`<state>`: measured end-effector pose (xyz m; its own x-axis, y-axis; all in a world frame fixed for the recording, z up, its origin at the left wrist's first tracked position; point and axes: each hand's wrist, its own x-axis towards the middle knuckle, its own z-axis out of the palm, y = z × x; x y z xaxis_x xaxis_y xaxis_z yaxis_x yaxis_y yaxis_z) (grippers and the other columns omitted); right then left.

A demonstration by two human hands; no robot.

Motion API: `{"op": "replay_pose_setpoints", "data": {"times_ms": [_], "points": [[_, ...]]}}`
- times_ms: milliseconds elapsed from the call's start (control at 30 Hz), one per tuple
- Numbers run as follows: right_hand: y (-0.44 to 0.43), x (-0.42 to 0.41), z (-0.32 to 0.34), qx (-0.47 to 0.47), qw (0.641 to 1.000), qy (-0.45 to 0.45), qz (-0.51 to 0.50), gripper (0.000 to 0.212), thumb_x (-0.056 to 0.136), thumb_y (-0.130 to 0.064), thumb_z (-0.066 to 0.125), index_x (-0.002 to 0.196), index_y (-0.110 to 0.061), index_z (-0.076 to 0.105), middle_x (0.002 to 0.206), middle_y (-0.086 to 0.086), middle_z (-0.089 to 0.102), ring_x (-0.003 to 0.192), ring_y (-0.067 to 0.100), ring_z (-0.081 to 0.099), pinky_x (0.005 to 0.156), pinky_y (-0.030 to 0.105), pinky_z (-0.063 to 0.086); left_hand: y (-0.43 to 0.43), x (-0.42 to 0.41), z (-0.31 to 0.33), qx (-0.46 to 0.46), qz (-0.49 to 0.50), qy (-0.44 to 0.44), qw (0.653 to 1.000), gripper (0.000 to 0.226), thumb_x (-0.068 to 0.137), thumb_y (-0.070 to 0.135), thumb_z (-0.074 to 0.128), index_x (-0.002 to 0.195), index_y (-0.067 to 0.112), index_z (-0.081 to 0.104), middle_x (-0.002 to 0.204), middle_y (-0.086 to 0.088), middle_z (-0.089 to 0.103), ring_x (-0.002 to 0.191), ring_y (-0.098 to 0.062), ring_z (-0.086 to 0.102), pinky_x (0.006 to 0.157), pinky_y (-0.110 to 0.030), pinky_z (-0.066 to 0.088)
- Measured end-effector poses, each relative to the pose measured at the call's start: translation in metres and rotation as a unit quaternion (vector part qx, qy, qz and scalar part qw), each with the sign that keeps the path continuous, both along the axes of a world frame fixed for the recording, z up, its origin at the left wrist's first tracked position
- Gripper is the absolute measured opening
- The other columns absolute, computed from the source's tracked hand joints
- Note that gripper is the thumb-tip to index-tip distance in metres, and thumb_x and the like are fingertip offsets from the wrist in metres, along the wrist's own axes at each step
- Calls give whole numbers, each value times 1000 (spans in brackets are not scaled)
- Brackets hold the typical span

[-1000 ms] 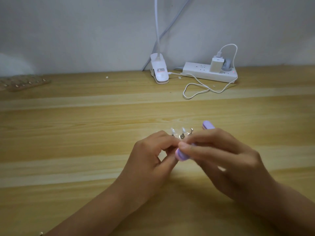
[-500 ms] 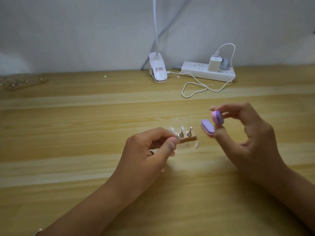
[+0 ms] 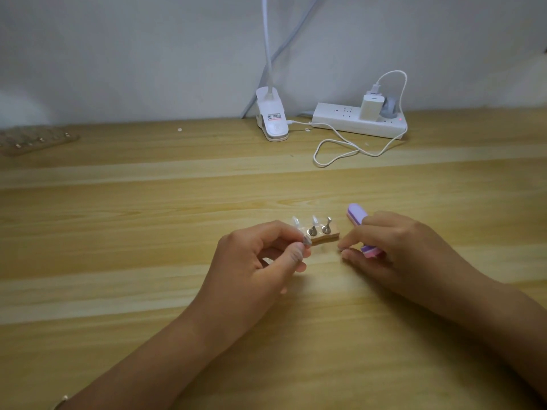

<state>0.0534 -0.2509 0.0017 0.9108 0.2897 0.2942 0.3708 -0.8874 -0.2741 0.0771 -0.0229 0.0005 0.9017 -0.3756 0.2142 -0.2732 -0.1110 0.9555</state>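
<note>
A small wooden block [image 3: 328, 237] with metal pegs stands on the desk between my hands; a clear nail tip [image 3: 315, 221] sits on one peg. My left hand [image 3: 260, 261] pinches a small metal peg with a clear tip [image 3: 305, 236] at the block's left end. My right hand [image 3: 396, 247] lies just right of the block, fingers curled round a pink and purple buffer block [image 3: 370, 251]. Its thumb and forefinger tips meet low at the desk; what they touch is too small to tell. A second purple buffer [image 3: 356, 213] lies on the desk behind that hand.
At the back by the wall stand a white clip lamp base [image 3: 273, 119] and a white power strip [image 3: 355, 122] with a charger, its cable [image 3: 334, 149] looping forward. A clear tray of small pieces [image 3: 32, 140] lies far left. The wooden desk [image 3: 148, 232] stretches wide.
My hands came apart. The right hand first lifted the buffer block up to the right, then came down to the desk beside the wooden block. The left hand kept its pinch.
</note>
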Motion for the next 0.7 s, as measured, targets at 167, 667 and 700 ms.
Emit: {"op": "replay_pose_setpoints", "data": {"times_ms": [167,667,700], "points": [[6,0,3,10,1000,-16,17,7,87,-9,79,82,-13,75,72,3,66,72,25,65,74,8,29,-1,0,-1,1,-5,-10,1000,9,84,20,62,87,24,70,80,0,73,74,-13,73,46,-28,54],[33,-14,25,448,864,228,14,20,80,-34,68,72,-16,72,50,-21,56,62,-19,53,123,36,7,-2,-2,1,-9,-3,-58,998,8,81,17,72,86,19,77,78,2,73,73,-15,70,53,-41,55],[33,-14,25,452,861,234,8,22,78,-37,68,72,-17,73,51,-20,56,64,-22,51,119,36,13,-2,-2,1,-9,1,-59,998,9,80,16,72,86,19,78,78,3,73,73,-13,70,53,-41,55]]}}
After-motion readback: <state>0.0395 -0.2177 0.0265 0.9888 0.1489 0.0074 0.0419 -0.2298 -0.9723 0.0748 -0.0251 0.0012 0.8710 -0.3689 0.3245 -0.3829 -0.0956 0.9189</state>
